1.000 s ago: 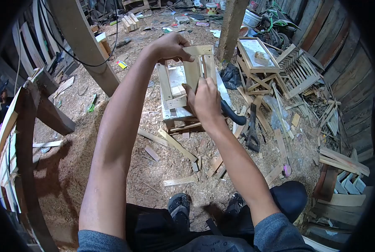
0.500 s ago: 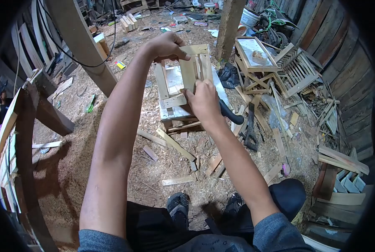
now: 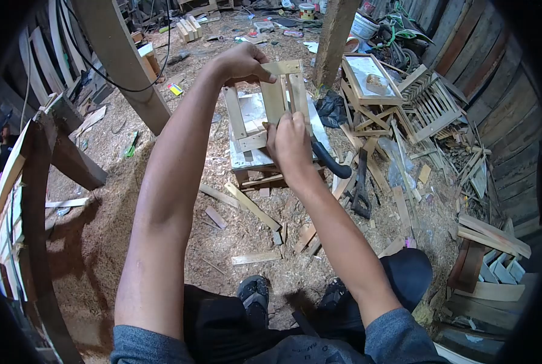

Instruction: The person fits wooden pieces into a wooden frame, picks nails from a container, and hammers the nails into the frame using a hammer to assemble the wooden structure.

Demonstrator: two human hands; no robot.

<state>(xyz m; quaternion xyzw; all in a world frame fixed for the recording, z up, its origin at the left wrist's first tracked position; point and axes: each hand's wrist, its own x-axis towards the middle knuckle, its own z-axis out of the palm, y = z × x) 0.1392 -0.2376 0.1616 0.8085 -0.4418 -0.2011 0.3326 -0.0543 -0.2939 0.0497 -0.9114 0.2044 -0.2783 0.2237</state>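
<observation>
A small wooden frame [image 3: 239, 115] with slats rests on a low bench [image 3: 242, 159] in front of me. My left hand [image 3: 242, 64] is closed at the frame's far end, its thumb on the top of a wide wooden slat [image 3: 273, 102]. My right hand [image 3: 291, 142] is closed round the near part of that slat, its fingers curled over; the fingertips are partly hidden. A narrower slat [image 3: 297, 97] lies just to the right. Beside my right hand, a black curved handle [image 3: 331, 161] sticks out past the bench; the rest of that tool is hidden.
A handsaw with a dark handle [image 3: 361, 191] leans to the right of the bench. Offcuts [image 3: 253, 205] and shavings litter the floor. Wooden posts [image 3: 335, 42] stand left and right. A small tray table [image 3: 371, 79] and a slatted piece [image 3: 434, 109] stand at right.
My right hand has shifted slightly nearer to me and its fingers have turned a little along the slat. My left hand stays at the far end. The view has tilted slightly.
</observation>
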